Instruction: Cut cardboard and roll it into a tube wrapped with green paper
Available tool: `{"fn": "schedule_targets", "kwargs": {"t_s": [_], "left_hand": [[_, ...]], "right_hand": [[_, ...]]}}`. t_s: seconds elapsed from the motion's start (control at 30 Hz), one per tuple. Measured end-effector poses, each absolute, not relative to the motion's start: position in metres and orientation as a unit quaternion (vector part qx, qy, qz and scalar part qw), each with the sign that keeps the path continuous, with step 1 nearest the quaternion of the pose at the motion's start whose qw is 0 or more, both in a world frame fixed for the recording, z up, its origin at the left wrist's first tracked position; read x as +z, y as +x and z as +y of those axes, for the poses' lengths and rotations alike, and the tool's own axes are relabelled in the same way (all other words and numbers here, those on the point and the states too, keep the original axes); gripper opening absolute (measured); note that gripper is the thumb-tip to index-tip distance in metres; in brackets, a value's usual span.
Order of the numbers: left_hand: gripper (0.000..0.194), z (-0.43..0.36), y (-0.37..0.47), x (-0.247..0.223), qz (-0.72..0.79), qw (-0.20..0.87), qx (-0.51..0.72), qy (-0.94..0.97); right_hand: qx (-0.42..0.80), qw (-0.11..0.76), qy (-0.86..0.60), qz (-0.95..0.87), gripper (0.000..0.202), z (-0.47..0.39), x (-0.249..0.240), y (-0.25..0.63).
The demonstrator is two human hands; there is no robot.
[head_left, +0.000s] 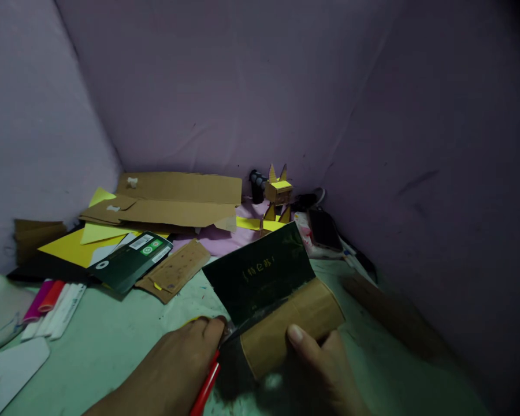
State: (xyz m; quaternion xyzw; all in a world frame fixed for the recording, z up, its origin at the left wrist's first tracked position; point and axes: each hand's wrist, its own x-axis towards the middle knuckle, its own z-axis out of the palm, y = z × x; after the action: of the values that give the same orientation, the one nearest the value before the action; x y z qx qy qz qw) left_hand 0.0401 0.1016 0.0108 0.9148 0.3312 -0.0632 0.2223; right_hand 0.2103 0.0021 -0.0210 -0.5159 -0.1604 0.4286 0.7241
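My right hand (318,352) grips a brown cardboard tube (290,329), its thumb on the near side. Along the tube's far edge stands a dark green card panel (262,271) with gold lettering; whether the two are joined cannot be seen. My left hand (197,341) is closed near the tube's left end. A bit of yellow shows behind its knuckles, and something shiny lies by its fingertips, too hidden to name. A red, pen-like stick (205,387) sticks out beneath that hand, touching or very close to it.
Flattened brown cardboard (182,199) lies at the back, near small cardboard figures with pointed ears (279,188). Left are yellow paper (65,245), a green carton piece (132,263), a cardboard strip (175,271) and several markers (54,309). A phone (325,228) lies back right, before purple walls.
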Motion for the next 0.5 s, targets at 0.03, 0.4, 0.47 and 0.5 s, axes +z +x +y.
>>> {"fn": "schedule_targets", "kwargs": {"t_s": [0.03, 0.4, 0.47, 0.5], "left_hand": [[0.046, 0.102, 0.041, 0.013, 0.334, 0.220, -0.074, 0.913], [0.040, 0.101, 0.044, 0.026, 0.313, 0.267, -0.010, 0.911], [0.040, 0.099, 0.044, 0.026, 0.332, 0.264, -0.005, 0.906], [0.041, 0.099, 0.045, 0.026, 0.341, 0.256, -0.007, 0.905]], "right_hand": [[0.426, 0.721, -0.521, -0.166, 0.066, 0.002, -0.021, 0.211], [0.452, 0.748, -0.444, -0.201, 0.057, 0.000, -0.010, 0.210], [0.453, 0.752, -0.441, -0.189, 0.057, 0.001, -0.009, 0.207], [0.455, 0.755, -0.435, -0.183, 0.057, 0.001, -0.008, 0.206]]}}
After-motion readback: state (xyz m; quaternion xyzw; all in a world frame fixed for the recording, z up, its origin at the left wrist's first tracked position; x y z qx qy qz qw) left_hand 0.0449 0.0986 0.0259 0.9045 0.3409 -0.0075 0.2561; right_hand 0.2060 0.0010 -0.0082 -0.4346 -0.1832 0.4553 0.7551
